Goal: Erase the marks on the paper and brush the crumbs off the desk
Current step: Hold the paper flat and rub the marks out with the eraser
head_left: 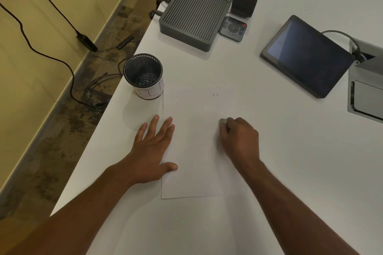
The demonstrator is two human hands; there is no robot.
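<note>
A white sheet of paper (194, 151) lies on the white desk (290, 151) in front of me. Two small dark pencil marks (215, 94) show near its top edge. My left hand (151, 151) lies flat, fingers spread, on the sheet's left edge. My right hand (240, 141) is closed over the paper's right part, with a small pale eraser (223, 121) pinched at its fingertips and pressed to the sheet. The hand is slightly blurred. No crumbs are clear enough to make out.
A black mesh cup (143, 75) stands at the sheet's upper left, near the desk's left edge. Behind are a dark ribbed box (194, 15) with cables, a small remote (233, 28), a tilted tablet (306, 56) and a grey cable hatch (366, 89) at the right.
</note>
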